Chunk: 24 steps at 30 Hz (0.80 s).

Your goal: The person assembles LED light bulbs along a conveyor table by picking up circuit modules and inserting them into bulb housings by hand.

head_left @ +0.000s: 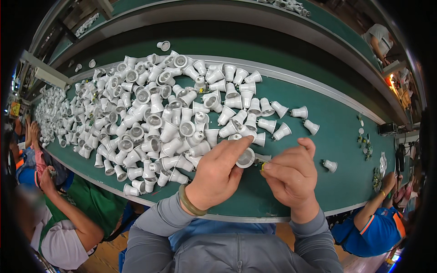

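My left hand (215, 172), with a bangle at its wrist, has its fingers round a white cup-shaped lamp housing (246, 158). The housing's open mouth faces up toward me. Close on its right, my right hand (293, 176) pinches a small circuit part (262, 166) with a yellow piece on it; the fingertips hide most of it. Whether this part touches the housing I cannot tell. A large heap of similar white housings (154, 120) spreads over the green bench to the left and beyond my hands.
A lone housing (329, 165) lies right of my right hand. Small circuit boards (365, 146) sit at the bench's right end. A raised shelf edge (255, 13) runs along the back. Co-workers sit at both sides, one in a white sleeve (63, 234), another in blue (375, 230).
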Tool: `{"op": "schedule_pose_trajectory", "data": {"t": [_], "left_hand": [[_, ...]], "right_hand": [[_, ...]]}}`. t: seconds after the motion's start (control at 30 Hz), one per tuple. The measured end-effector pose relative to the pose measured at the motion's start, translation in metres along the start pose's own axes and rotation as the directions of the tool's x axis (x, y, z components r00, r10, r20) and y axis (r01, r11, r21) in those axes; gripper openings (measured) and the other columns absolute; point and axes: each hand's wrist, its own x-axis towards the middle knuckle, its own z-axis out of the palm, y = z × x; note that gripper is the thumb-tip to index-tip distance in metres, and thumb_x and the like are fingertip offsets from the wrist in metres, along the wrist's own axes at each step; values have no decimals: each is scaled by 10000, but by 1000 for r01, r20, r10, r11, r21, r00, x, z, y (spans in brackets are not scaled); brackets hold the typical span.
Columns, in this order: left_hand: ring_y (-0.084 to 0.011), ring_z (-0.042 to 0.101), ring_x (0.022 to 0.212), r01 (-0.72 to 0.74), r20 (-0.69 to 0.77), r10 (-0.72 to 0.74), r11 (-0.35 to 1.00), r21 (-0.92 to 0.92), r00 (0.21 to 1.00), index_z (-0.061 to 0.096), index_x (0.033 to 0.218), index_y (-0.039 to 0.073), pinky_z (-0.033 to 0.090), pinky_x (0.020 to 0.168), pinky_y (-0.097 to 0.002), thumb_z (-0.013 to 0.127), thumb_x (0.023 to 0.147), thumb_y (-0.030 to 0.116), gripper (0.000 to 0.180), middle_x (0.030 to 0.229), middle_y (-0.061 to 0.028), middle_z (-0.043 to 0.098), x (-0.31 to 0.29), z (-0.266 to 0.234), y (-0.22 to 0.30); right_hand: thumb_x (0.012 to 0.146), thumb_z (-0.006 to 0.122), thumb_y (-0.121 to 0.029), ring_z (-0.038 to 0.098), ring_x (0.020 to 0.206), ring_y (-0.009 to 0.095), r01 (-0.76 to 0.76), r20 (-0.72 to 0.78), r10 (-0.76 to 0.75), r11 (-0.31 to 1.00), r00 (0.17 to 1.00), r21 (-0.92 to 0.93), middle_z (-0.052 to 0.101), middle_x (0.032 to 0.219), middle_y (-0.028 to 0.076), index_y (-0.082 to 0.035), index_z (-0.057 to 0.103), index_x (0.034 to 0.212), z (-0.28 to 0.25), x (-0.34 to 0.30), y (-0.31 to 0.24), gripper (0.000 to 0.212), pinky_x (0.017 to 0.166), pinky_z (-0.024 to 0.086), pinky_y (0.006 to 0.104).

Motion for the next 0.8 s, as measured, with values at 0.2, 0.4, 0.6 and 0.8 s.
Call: {"op": "schedule_pose_trajectory", "data": {"t": [0.2,0.4,0.6,0.8], "left_hand": [[-218,695,737,21,-19,-22,998,-55,1000,650,1243,33,543,632,-307,692,810,-71,448,1006,-134,713,-7,7,-8],[-211,677,711,29,28,-29,1000,-5,999,667,1212,31,534,616,-299,684,784,-95,446,1001,-131,708,-4,3,0],[-202,674,716,5,44,-6,1000,15,999,662,1205,19,533,611,-293,686,778,-92,442,1043,-127,712,-6,8,-4],[-178,662,730,7,57,-8,1000,17,998,652,1187,14,520,614,-275,683,789,-80,410,1044,-112,708,-7,9,-3]], "right_hand": [[721,847,-92,634,761,173,23,38,-21,999,999,-37,679,859,-32,-166,751,919,0,0,3,232,1003,384,444],[729,843,-104,634,763,173,-11,55,11,1000,998,-10,682,861,-29,-162,748,911,1,0,4,213,989,385,448],[739,837,-106,623,755,164,-56,75,58,998,996,-26,675,843,-41,-163,740,894,2,1,2,192,954,380,450],[727,845,-110,620,747,161,-81,74,85,995,994,-51,678,826,-41,-163,743,882,3,-1,0,193,975,376,453]]}}
